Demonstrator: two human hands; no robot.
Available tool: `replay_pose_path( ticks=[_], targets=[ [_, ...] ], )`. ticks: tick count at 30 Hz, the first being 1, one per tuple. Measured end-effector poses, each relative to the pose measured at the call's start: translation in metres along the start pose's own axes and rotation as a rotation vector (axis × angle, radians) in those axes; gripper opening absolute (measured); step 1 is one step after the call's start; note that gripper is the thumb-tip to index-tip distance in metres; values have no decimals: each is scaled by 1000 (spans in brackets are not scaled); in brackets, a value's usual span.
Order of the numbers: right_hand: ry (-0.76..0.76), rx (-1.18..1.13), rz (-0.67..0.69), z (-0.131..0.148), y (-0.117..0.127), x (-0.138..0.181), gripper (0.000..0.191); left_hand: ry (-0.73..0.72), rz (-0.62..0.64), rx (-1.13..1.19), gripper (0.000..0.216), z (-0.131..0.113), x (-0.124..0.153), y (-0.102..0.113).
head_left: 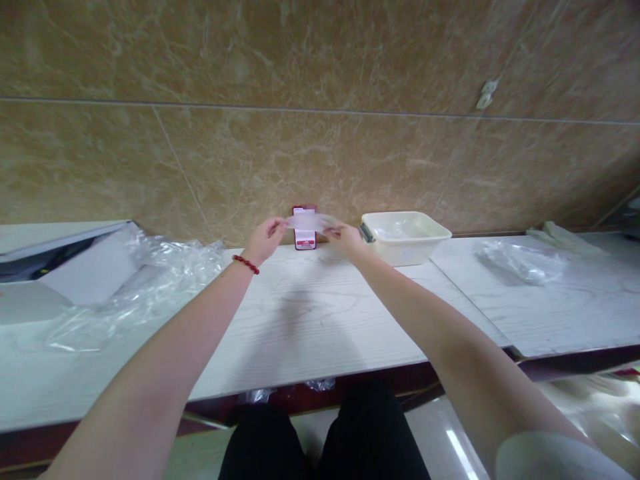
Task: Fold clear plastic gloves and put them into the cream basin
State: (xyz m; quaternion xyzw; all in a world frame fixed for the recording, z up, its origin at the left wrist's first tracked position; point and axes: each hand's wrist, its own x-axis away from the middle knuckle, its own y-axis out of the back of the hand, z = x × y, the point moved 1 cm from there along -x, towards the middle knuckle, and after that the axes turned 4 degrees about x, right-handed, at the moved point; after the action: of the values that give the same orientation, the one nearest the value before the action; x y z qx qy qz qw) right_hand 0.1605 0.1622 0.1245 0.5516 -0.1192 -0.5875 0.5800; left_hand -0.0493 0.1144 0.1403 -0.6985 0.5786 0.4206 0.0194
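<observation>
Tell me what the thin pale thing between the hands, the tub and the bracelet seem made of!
The thin thing may be soft plastic film: cloudy, with the phone showing through, but blurred. The tub looks like smooth, hard plastic, because it seems stiff and moulded. The bracelet has round, smooth-looking red beads; glass, stone, wood or plastic, I can't tell.

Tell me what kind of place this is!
It looks like an indoor workroom, though I can't be sure. A long white wood-grain table runs along a brown marbled wall, and crinkly clear plastic and a cream tub sit on it.
</observation>
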Motion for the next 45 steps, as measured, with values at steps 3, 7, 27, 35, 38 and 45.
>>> replay_pose_path(
  ticks=[3, 7, 27, 35, 38, 45],
  targets=[
    [129, 23, 45, -6, -15, 27, 29, 4, 63, -82, 33, 10, 36, -4],
    [301, 53, 154, -16, -35, 64, 30, -47, 214, -165, 32, 27, 76, -12],
    [446, 175, 554, -35, -31, 138, 40, -336, 787, -418, 31, 31, 160, -17],
    [394, 2, 460, -22, -15, 120, 45, -226, 829, -217, 40, 2, 141, -8],
    [380, -124, 462, 0, -30, 112, 41, -94, 643, -346, 32, -13, 143, -47],
    [370, -27, 568, 21, -70, 119, 41, -52, 523, -620, 37, -28, 171, -104]
  ],
)
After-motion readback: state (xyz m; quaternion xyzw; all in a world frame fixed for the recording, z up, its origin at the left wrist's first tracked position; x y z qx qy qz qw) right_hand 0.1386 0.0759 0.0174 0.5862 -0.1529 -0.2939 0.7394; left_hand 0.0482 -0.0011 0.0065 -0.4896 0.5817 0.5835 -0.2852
